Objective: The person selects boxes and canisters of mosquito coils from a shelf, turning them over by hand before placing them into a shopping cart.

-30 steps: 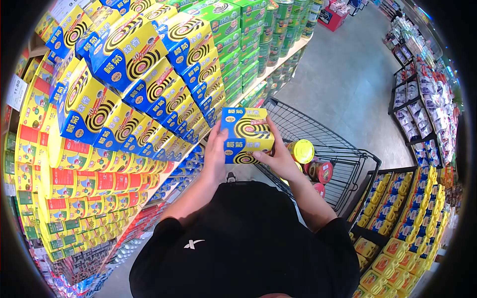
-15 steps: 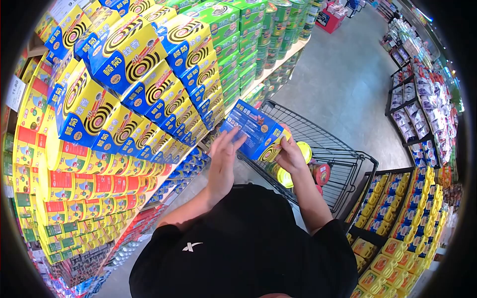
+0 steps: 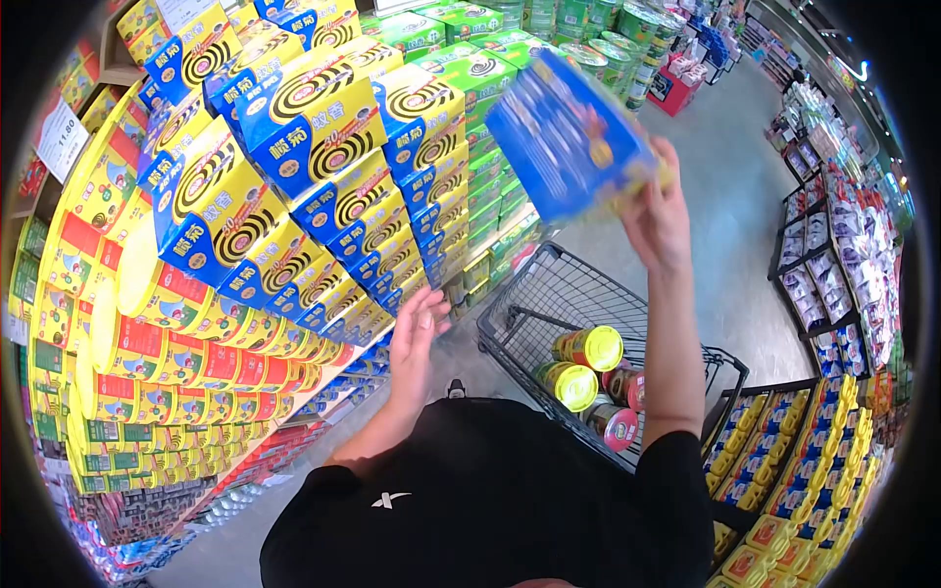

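My right hand (image 3: 655, 218) grips a blue and yellow mosquito coil box (image 3: 564, 137) by its lower right corner, raised and blurred by motion, with its blue printed back facing me. Below it stands a black wire shopping cart (image 3: 529, 284) holding several cans, among them a yellow-lidded tub (image 3: 590, 347) and a red-lidded can (image 3: 620, 428). Nothing is in my left hand (image 3: 418, 328); its fingers are loosely spread beside the shelf. Close to that hand rises a stack of matching mosquito coil boxes (image 3: 333, 137) with black spirals on yellow.
Green boxes (image 3: 480, 73) and green tubs (image 3: 627, 49) continue along the shelf. Yellow and red tubs (image 3: 186, 367) fill the left side. To the right are racks of yellow bottles (image 3: 774, 539) and purple-white packs (image 3: 853, 235). Grey floor (image 3: 730, 216) runs between them.
The mosquito coil box has gone up and to the right in my right hand. My left hand has let go of it and dropped slightly left. More of the cart's contents shows.
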A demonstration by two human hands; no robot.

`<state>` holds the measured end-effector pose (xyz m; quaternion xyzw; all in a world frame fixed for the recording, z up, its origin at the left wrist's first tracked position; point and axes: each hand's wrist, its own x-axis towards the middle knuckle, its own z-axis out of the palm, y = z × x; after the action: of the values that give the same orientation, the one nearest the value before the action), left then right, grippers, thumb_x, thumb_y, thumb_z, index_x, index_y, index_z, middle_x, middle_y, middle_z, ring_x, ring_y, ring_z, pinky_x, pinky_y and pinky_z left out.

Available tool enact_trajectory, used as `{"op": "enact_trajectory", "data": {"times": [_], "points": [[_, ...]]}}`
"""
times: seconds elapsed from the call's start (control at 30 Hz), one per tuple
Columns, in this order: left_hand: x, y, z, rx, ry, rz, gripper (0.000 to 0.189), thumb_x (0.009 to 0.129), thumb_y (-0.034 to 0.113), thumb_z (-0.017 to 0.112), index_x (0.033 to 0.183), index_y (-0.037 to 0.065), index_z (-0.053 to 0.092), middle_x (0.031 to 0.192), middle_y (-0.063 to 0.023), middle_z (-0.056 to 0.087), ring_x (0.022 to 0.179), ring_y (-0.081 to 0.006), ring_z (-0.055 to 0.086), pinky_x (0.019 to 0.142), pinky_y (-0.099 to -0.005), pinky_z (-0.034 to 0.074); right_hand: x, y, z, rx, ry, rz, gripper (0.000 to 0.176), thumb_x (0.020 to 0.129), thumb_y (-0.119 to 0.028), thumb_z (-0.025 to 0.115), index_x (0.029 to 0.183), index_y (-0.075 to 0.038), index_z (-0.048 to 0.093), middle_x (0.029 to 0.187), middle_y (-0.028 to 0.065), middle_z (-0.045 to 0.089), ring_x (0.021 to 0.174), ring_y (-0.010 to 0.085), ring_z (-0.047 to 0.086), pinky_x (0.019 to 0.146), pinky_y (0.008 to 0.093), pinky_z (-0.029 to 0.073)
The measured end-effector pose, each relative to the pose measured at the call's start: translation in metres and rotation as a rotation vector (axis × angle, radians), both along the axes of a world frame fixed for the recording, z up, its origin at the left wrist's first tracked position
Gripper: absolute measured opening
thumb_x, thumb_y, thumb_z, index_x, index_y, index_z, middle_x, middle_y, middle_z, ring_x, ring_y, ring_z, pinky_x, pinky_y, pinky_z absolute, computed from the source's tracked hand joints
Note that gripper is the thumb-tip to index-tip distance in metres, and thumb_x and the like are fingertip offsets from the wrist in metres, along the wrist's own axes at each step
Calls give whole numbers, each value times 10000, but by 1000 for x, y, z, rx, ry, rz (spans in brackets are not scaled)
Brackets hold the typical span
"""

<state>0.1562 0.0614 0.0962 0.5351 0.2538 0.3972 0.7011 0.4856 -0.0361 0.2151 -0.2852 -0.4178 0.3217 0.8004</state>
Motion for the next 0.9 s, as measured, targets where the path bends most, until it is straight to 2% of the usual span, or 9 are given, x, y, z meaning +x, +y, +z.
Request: {"op": "enact_trajectory", "data": {"times": [0.13, 0.27, 0.37, 0.57, 0.7, 0.9], "points": [[-6, -2, -11, -38, 9, 12, 452, 1069, 260, 481, 1445, 17, 420, 1309, -139, 561, 1145, -234, 598, 954, -395, 496, 15, 69, 55, -25, -159, -17, 546, 984, -163, 659, 1458, -135, 390, 1387, 86, 523, 1272, 241, 534, 1018, 426, 502], [-15, -1, -17, -105, 23, 50, 451, 1068, 246, 489, 1445, 14, 407, 1278, -142, 576, 1121, -223, 604, 927, -368, 504, 12, 131, 79, -91, -261, 45, 523, 979, -183, 677, 1432, -146, 419, 1330, 100, 564, 1193, 236, 589, 976, 421, 522], [-25, 2, -28, -149, 19, 96, 455, 1049, 209, 514, 1453, 21, 422, 1291, -138, 597, 1095, -229, 635, 926, -364, 511, 16, 175, 75, -67, -351, 66, 528, 960, -227, 710, 1408, -173, 436, 1254, 81, 615, 1125, 205, 623, 899, 396, 550], [-43, 6, -33, -164, 12, 154, 471, 1053, 223, 522, 1471, 46, 398, 1278, -144, 607, 1069, -209, 640, 887, -345, 518, 6, 211, 77, -190, -531, 39, 511, 951, -249, 724, 1386, -176, 464, 1172, 76, 655, 1021, 168, 653, 856, 350, 560], [-52, 8, -34, -199, 37, 168, 455, 1055, 199, 510, 1466, 44, 391, 1257, -156, 593, 1032, -221, 647, 839, -326, 518, 1, 231, 72, -206, -611, 40, 490, 949, -246, 725, 1371, -173, 487, 1178, 81, 659, 1017, 154, 663, 864, 331, 555], [-61, 14, -42, -242, 64, 197, 459, 1053, 181, 512, 1472, 49, 381, 1247, -157, 602, 1009, -211, 656, 816, -316, 521, 2, 239, 70, -210, -517, 156, 510, 946, -227, 727, 1391, -165, 485, 1201, 75, 665, 1016, 159, 683, 918, 339, 540]]}}
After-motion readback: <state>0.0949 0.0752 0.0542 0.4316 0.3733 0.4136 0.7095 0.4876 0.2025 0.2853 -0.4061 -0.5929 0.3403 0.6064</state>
